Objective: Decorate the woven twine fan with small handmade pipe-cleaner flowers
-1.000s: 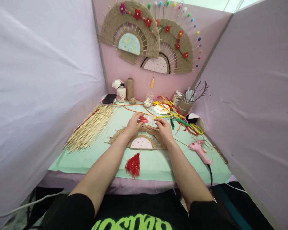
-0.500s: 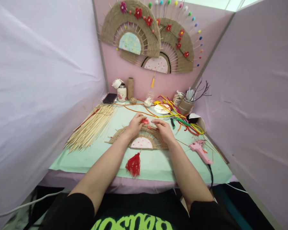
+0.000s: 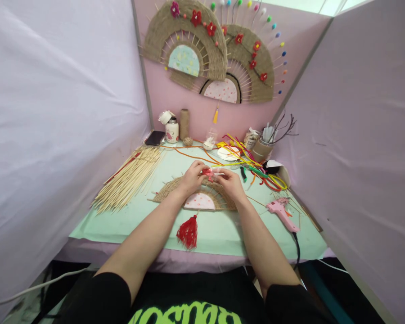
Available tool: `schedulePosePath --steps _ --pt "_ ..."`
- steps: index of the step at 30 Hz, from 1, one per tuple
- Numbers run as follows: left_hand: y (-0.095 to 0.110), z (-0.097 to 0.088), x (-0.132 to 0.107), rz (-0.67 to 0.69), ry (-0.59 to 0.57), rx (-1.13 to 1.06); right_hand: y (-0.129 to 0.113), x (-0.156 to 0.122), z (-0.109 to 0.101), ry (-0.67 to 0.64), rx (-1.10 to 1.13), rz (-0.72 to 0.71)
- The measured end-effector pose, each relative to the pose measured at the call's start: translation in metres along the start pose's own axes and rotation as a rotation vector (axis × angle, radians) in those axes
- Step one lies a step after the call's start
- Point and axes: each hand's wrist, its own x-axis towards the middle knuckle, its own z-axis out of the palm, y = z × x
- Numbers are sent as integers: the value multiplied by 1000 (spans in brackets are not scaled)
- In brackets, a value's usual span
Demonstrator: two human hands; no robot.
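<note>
Above the fan my left hand (image 3: 193, 176), fingers closed, pinches a small red, flower-like piece (image 3: 207, 172). Facing it, my right hand (image 3: 231, 183) is closed in a pinch on a small whitish, see-through piece (image 3: 218, 173), which meets the red one. It is too small to tell what that piece is. Below both hands lies a half-round fan (image 3: 168, 191) of twine woven over sticks, partly covered by my hands and forearms. Its centre is a white half-circle with pink dots (image 3: 199, 201). From its lower edge a red tassel (image 3: 188, 231) spreads on the green cloth.
A bundle of thin sticks (image 3: 128, 180) lies at the left. To the right are a pink glue gun (image 3: 282, 215) with its cord, and coloured pipe cleaners (image 3: 243, 157). A phone (image 3: 155, 138), jar (image 3: 172, 130) and twine spool (image 3: 184, 124) stand behind. Finished fans (image 3: 219, 49) hang on the back wall.
My hands have come closer together. The whitish piece at my right fingertips now meets the red piece and shows more clearly. The fan and tassel stay put.
</note>
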Motion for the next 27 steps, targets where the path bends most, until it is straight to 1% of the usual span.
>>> schedulePosePath --steps 2,6,8,10,13,16,21,25,27 --pt "2 0 0 -15 4 -9 1 0 -1 -2 -52 -32" --pt "3 1 1 -49 24 -73 3 0 -6 33 -290 -173" --pt "2 1 2 -79 48 -105 2 0 -8 45 -350 -222" --pt "2 1 2 -107 64 -105 0 -1 -8 39 -337 -226" --pt "1 0 2 -125 53 -104 -5 -3 -6 20 -265 -170" --pt "-1 2 1 -151 45 -157 -10 -4 -3 24 -254 -142" --pt "-5 8 1 -216 62 -275 -11 -6 0 43 -284 -207" --pt "-3 10 2 -238 60 -302 -7 -5 2 82 -351 -259" --pt "-2 10 2 -240 58 -310 -5 -5 3 87 -320 -257"
